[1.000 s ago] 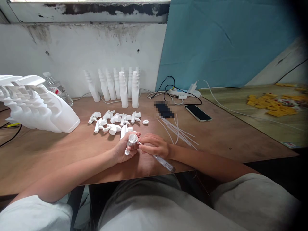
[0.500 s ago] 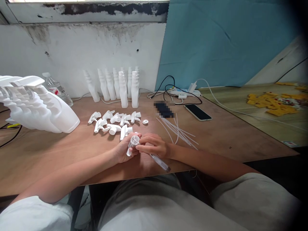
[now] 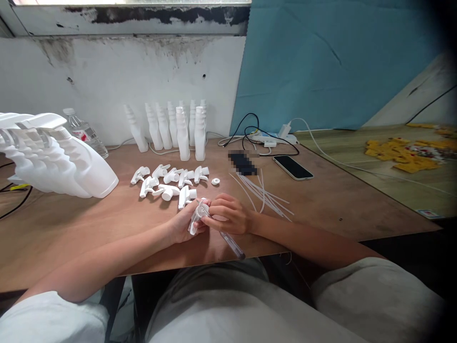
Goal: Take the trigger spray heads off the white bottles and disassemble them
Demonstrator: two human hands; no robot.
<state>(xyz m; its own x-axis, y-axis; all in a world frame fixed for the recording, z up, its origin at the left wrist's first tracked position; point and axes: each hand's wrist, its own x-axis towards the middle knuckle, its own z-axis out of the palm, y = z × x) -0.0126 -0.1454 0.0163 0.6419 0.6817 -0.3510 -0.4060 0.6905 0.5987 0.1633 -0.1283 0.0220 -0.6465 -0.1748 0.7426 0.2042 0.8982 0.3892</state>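
Note:
My left hand (image 3: 183,224) is closed round a white spray trigger head (image 3: 197,216), held near the table's front edge. My right hand (image 3: 228,215) pinches a clear thin dip tube (image 3: 232,244) whose upper end meets the cap of the trigger head; the tube's free end slants down past the table edge. Several loose white trigger heads (image 3: 167,183) lie just beyond my hands. A bundle of clear tubes (image 3: 266,195) lies to the right of my right hand.
White bottles (image 3: 178,128) stand in a group at the back wall. A stack of white bottles (image 3: 53,157) lies at the left beside a water bottle (image 3: 84,133). A phone (image 3: 293,166), a power strip with cables (image 3: 271,138) and yellow parts (image 3: 403,155) are at the right.
The tube has slid further into the trigger head, so less of it sticks out past the table edge. My right hand has moved slightly up toward my left hand.

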